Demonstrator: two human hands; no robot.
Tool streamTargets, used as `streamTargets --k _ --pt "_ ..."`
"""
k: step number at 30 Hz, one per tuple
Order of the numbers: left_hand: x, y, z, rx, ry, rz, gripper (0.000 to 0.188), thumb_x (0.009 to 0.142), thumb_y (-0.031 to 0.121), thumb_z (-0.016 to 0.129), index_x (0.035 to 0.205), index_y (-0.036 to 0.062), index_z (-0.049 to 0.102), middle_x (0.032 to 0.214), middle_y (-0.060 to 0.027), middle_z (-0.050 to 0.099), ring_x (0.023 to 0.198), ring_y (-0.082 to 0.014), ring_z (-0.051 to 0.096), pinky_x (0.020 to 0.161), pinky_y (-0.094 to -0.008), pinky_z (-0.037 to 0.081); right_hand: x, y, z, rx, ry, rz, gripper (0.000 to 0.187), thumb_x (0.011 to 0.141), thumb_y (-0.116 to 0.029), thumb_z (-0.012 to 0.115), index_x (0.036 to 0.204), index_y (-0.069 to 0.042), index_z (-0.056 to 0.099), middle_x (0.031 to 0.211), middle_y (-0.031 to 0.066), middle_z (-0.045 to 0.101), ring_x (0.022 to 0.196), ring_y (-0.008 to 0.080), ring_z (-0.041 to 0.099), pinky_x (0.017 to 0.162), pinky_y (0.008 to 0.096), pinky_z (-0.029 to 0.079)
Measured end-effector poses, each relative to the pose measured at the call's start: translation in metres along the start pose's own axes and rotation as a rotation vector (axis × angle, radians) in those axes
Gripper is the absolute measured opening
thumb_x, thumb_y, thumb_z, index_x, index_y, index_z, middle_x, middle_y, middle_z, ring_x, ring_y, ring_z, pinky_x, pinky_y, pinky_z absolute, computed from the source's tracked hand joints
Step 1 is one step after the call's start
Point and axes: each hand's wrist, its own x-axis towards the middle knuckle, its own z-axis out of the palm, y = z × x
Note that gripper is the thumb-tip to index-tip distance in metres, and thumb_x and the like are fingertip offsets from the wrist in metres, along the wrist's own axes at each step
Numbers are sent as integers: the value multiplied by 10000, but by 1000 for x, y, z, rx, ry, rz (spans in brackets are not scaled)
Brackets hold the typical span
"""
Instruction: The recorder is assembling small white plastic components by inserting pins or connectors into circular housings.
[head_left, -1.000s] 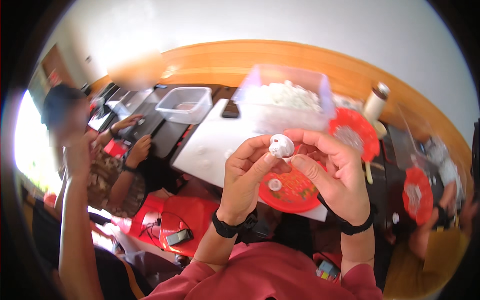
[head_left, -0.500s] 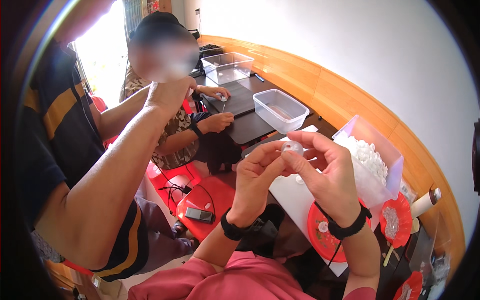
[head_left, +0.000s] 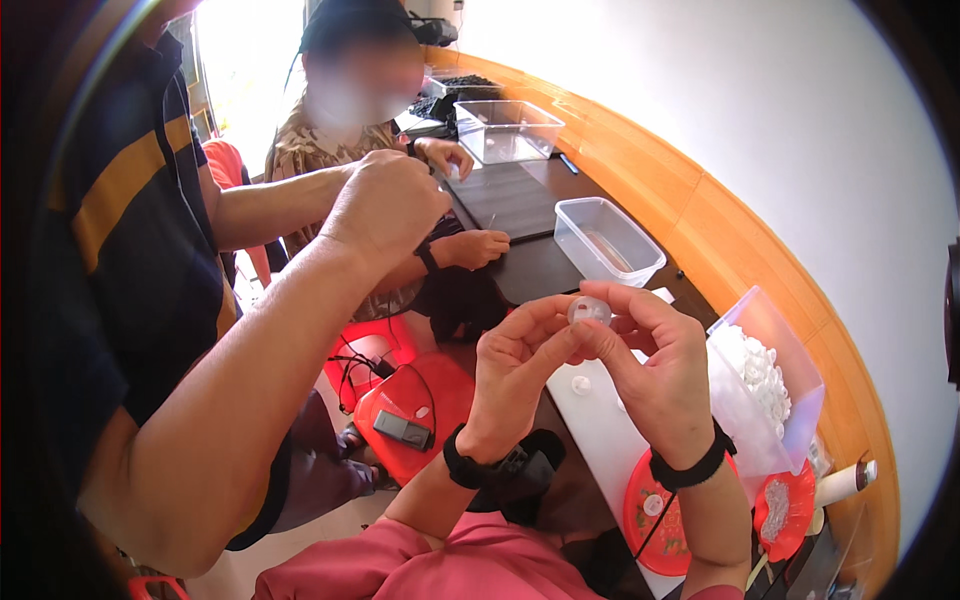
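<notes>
A small, round, translucent plastic piece is pinched between the fingertips of both my hands, raised above the table. My left hand closes on its left side, thumb and fingers bent. From the right, my right hand grips the same piece with thumb and forefinger. Below the hands lies a white board with a small white disc on it. Under my right forearm is a red plate, bearing another small round piece.
A clear bin of white parts stands at the right, near a red dish. Clear tubs sit farther back. To the left, one person's arm reaches across; another person works beyond. A red stool holds a grey device.
My view has shifted, so the table things appear lower and farther right. Both hands still hold the round piece. The nearby person's fist has shifted rightward in the picture.
</notes>
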Motion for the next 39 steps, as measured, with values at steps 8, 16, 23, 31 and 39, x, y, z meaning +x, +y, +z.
streamTargets --k 8,16,23,31,39 --pt "21 -6 -15 -180 -45 -106 272 941 89 531 1202 21 568 1043 -123 665 823 -143 657 756 -254 525 15 -14 -31 -215 209 -183 271 855 -35 635 1126 -40 623 981 93 603 721 146 598 608 238 459" --pt "29 -30 14 -414 -245 -306 299 953 127 537 1217 -11 554 1066 -127 655 843 -148 658 762 -251 524 -6 -17 -51 -627 152 -358 274 779 127 591 975 -40 683 819 64 536 695 150 537 586 243 427" --pt "35 -49 38 -727 -411 -664 379 966 182 512 1293 -7 472 1055 -106 621 824 -117 590 763 -255 509 -17 -11 -77 -835 97 -334 332 713 154 573 951 -54 677 826 60 492 662 149 512 547 256 400" --pt "34 -48 42 -683 -426 -636 387 956 188 532 1285 -14 501 1039 -113 630 812 -142 614 770 -272 514 -10 -10 -75 -746 80 -331 333 698 190 507 891 -41 648 840 68 456 694 165 509 587 260 411" --pt "36 -46 32 -667 -398 -624 367 952 189 544 1258 -13 527 1028 -116 637 800 -139 608 752 -273 503 1 -2 -67 -693 51 -345 323 698 187 499 879 -39 643 838 71 427 691 168 489 588 254 400"
